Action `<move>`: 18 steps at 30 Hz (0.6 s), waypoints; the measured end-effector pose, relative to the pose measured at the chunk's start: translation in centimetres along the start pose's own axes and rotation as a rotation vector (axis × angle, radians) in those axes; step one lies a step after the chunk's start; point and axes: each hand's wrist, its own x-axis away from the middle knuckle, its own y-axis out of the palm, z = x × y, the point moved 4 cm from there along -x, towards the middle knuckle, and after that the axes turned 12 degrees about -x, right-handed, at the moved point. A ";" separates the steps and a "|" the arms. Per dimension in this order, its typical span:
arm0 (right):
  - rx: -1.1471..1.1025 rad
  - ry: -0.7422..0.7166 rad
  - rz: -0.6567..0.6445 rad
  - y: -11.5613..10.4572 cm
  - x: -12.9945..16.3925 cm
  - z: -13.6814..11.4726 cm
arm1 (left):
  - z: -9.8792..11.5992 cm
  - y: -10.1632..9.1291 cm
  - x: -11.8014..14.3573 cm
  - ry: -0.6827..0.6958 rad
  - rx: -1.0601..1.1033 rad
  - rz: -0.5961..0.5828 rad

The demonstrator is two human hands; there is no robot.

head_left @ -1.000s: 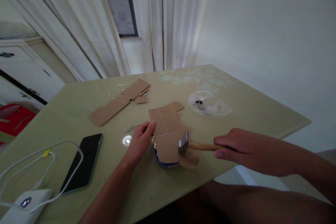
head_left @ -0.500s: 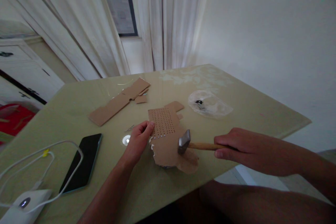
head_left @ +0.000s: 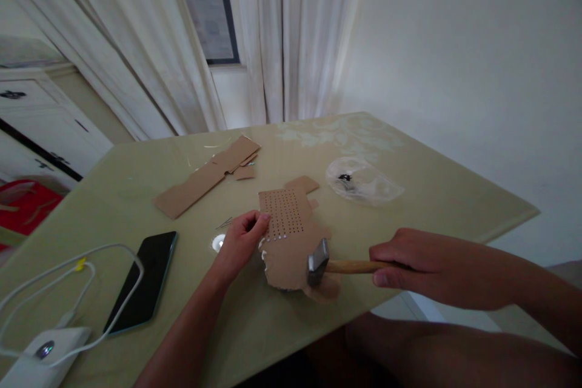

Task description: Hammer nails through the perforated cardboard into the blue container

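Note:
A torn piece of cardboard lies on the table, with rows of small dark holes across its far half. Along the near edge of those holes sits a short line of small pale dots, too small to make out. My left hand pinches the cardboard's left edge, thumb on top. In my right hand, closed round the end of a wooden handle, is a hammer. Its metal head is over the lower right part of the cardboard; whether it touches I cannot tell.
Behind are cardboard strips and a clear plastic bag with small black items. Thin metal pieces and a shiny round object lie left of my left hand. Further left are a phone, a white device and its cable.
The hammer and my right hand have dropped slightly toward me. The cardboard and my left hand have shifted a touch to the right.

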 end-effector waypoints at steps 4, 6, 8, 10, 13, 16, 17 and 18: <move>0.010 -0.013 0.007 0.0 0.0 -0.3 | 0.3 -0.3 0.1 0.005 0.018 0.027; 0.016 -0.033 0.015 -0.1 0.0 -0.5 | 0.5 -0.3 0.1 0.007 0.018 0.034; 0.023 -0.050 0.020 0.0 0.0 -0.8 | 0.5 -0.4 0.1 0.008 0.007 0.039; 0.034 -0.058 0.018 0.1 -0.2 -1.1 | 0.6 -0.4 0.1 0.009 -0.013 0.047; 0.052 -0.075 0.021 0.5 -0.8 -1.6 | 0.5 -0.4 0.1 0.014 -0.046 0.062; 0.075 -0.106 0.024 0.9 -1.5 -2.1 | 0.5 -0.5 0.1 0.021 -0.053 0.071; 0.085 -0.112 0.021 1.0 -1.7 -2.2 | 0.5 -0.5 0.1 0.024 -0.051 0.071; 0.093 -0.115 0.019 1.1 -1.8 -2.2 | 0.5 -0.5 0.1 0.026 -0.049 0.073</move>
